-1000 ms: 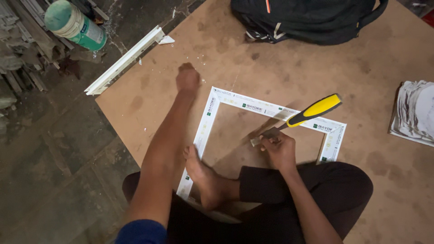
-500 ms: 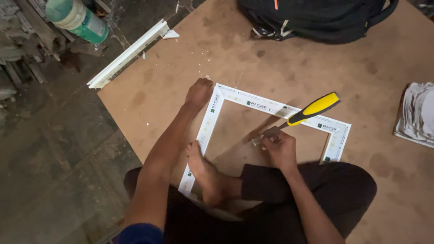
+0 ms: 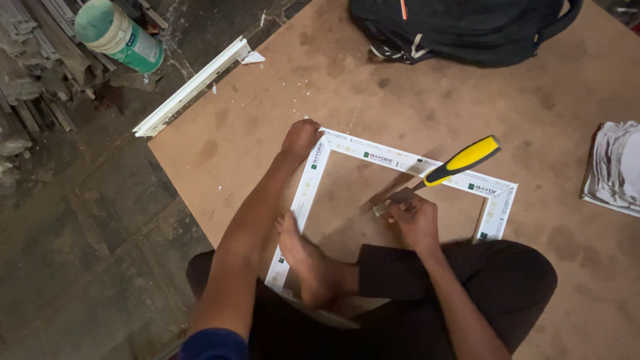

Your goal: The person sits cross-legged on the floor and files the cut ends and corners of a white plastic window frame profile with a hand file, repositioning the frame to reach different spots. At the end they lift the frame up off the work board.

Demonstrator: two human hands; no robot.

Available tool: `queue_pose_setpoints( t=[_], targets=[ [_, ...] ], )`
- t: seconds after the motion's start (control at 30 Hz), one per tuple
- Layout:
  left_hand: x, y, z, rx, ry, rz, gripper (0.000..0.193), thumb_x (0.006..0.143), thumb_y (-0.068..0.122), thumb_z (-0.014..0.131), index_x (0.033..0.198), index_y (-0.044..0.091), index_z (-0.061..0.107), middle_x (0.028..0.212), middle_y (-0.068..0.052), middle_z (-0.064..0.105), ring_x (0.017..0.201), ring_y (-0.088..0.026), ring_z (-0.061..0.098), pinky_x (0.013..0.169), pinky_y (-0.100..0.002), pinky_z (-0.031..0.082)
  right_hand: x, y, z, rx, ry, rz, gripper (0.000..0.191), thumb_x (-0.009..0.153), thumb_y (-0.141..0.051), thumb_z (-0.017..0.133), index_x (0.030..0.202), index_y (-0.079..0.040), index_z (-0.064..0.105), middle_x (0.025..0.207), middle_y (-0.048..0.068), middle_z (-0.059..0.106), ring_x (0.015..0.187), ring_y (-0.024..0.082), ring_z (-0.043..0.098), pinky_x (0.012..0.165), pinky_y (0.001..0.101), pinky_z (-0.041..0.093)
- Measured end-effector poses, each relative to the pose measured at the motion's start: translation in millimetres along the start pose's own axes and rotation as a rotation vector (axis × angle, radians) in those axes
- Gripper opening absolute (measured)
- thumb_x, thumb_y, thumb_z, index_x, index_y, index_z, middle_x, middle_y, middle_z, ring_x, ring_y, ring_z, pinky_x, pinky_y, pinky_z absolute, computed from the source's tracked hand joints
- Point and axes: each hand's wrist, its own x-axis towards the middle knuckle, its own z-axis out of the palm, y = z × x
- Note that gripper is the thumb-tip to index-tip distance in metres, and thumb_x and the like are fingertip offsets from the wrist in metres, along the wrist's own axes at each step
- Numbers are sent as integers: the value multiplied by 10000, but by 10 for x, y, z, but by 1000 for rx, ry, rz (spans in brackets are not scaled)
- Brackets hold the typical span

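A white rectangular frame (image 3: 400,160) of plastic profile lies flat on a brown board (image 3: 520,113). My left hand (image 3: 299,139) presses down on the frame's far left corner. My right hand (image 3: 415,221) grips a chisel (image 3: 445,169) by its metal blade, the yellow and black handle pointing up and to the right, inside the frame's opening. My bare foot (image 3: 305,257) rests on the frame's left side rail. My legs in dark trousers are crossed over the near part of the frame.
A black backpack (image 3: 460,30) lies at the board's far edge. A pile of white cloth (image 3: 617,167) sits at the right. On the floor to the left lie a loose white profile strip (image 3: 193,85), a green can (image 3: 120,33) and stacked strips.
My left hand has drawn back from the bare board beyond the frame and now rests on the frame's far left corner. The right hand and chisel have stayed put.
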Motion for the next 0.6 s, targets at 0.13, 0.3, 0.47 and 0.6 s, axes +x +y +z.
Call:
queue_pose_setpoints(
  t=[0.13,0.3,0.47,0.6],
  targets=[
    [3,0,-23,15,-34,33,179,915,140,623,965,19,746,1080,-196,717,1035,-376,669,934,-456,524,9,-3,16,41,-4,11,112,855,-27,726,946,36,742,756,92,756,609,127,693,576,270,538],
    [30,1,3,-21,20,26,182,903,121,604,947,3,736,1027,-219,714,992,-403,676,888,-468,532,16,-22,44,-7,5,16,108,860,-27,723,937,47,743,702,107,743,594,139,694,572,275,533],
    [44,27,44,-64,145,-32,185,945,97,582,952,-2,737,1033,-231,717,984,-401,681,895,-471,535,-5,-121,7,-44,13,3,111,842,-16,713,929,51,729,704,110,735,593,143,699,564,278,537],
    [-69,36,62,-238,297,125,219,911,65,604,1075,2,735,1062,-220,699,998,-381,666,875,-454,531,-15,-139,-20,23,14,-37,120,845,-31,719,939,43,733,735,87,747,607,128,706,564,269,540]
  ],
)
